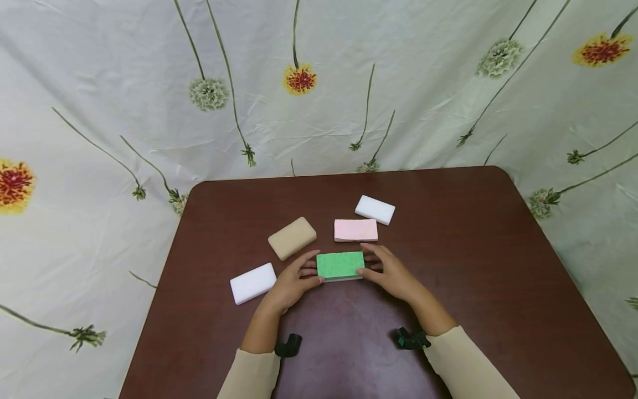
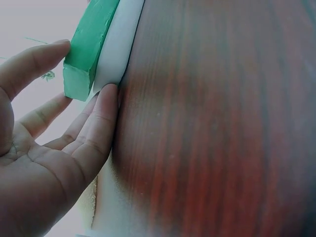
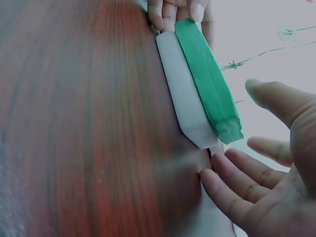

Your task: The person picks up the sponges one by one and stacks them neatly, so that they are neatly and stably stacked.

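Left hand [image 1: 291,284] spread, only touching green block [image 1: 339,265], left edge; right hand [image 1: 394,274] spread, holding nothing, gap at right edge.

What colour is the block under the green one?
The lower block is white; right wrist view shows it best.

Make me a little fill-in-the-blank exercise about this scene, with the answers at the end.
1. The green block rests on a ____ block.
2. Seen from the head camera, the block just beyond the green one is ____.
3. Of the left hand and the right hand, the ____ one is nearer the beige block.
4. The cloth behind the table is printed with ____.

Missing words: white; pink; left; flowers.
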Demonstrator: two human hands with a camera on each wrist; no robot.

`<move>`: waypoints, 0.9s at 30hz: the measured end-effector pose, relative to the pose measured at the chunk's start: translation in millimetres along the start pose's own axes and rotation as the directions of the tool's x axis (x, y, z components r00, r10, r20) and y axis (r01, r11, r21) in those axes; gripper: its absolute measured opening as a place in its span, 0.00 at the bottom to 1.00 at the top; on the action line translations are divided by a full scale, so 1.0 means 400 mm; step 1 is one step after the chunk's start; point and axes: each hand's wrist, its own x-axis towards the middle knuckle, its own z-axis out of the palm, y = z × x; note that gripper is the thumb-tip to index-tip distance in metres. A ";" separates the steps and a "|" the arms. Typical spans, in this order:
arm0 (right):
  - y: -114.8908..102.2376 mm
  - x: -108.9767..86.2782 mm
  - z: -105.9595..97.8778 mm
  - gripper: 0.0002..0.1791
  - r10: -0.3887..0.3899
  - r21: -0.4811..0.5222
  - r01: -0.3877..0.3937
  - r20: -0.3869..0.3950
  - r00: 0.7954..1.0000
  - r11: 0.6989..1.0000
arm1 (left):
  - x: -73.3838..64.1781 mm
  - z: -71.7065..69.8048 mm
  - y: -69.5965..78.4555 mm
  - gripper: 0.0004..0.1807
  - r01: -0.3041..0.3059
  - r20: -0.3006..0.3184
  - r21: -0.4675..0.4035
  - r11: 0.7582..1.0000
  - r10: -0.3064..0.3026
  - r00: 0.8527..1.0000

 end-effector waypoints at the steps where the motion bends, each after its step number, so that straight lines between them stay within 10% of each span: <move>1: 0.001 0.000 -0.002 0.37 -0.005 0.012 0.005 -0.010 1.000 1.000 | 0.000 0.000 0.001 0.38 0.000 0.000 -0.001 1.000 0.000 1.000; 27: 0.016 0.050 -0.068 0.33 0.019 -0.027 -0.025 -0.195 0.981 0.999 | -0.005 -0.003 0.001 0.38 0.009 0.006 -0.021 1.000 -0.009 1.000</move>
